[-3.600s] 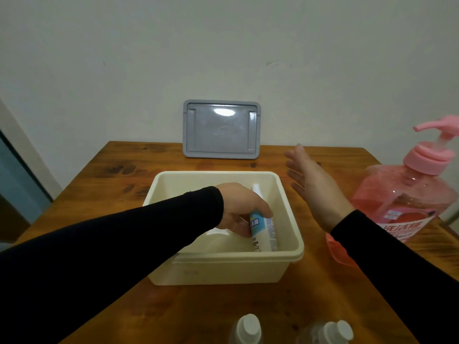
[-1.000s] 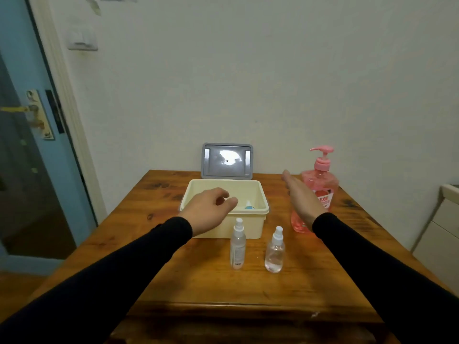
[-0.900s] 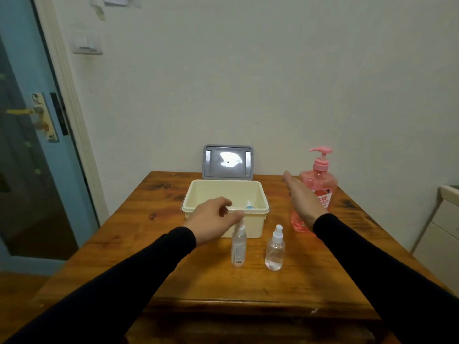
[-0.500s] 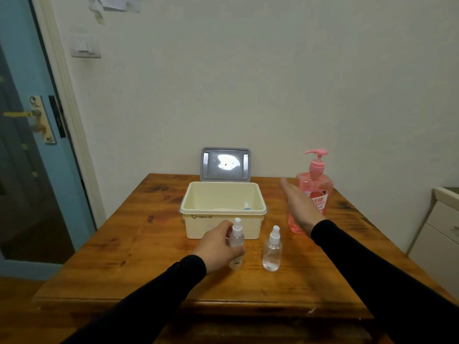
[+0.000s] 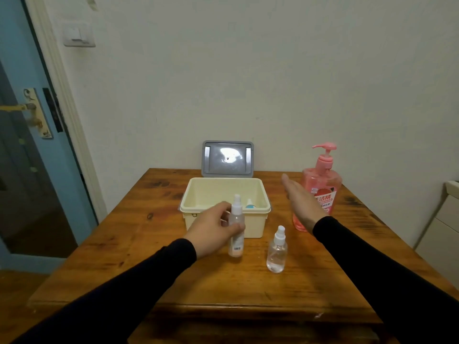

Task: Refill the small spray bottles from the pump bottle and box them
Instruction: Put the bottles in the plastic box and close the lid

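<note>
Your left hand [image 5: 211, 230] grips the tall, slim clear-plastic spray bottle with a white nozzle and barcode label [image 5: 236, 234]; your fingers [image 5: 237, 228] curl round its middle. The bottle stands nearly upright in front of the cream rectangular plastic box [image 5: 255, 225]. Whether its base touches the brown wooden tabletop [image 5: 139, 234] cannot be told.

Your right hand [image 5: 301, 204] is held flat and on edge, fingers straight and together, holding nothing. It sits between the box and the large pink transparent pump bottle with a pink dispenser head and red-and-white label [image 5: 320, 187]. Contact with the pump bottle cannot be told.

The short, rounded clear spray bottle with a white nozzle [image 5: 277, 250] stands upright on the tabletop, just right of the held bottle and apart from it.

Inside the box, near its front right wall, the white-and-blue top of another small bottle [image 5: 249, 204] shows above the rim; the rest is hidden.

The grey rectangular plastic lid [image 5: 227, 158] leans upright against the wall behind the box.

Left of the tabletop: blue door with a brass handle [image 5: 27, 109]. A white wall switch [image 5: 78, 36] is mounted above. A white cabinet [image 5: 444, 234] stands at the right edge.
</note>
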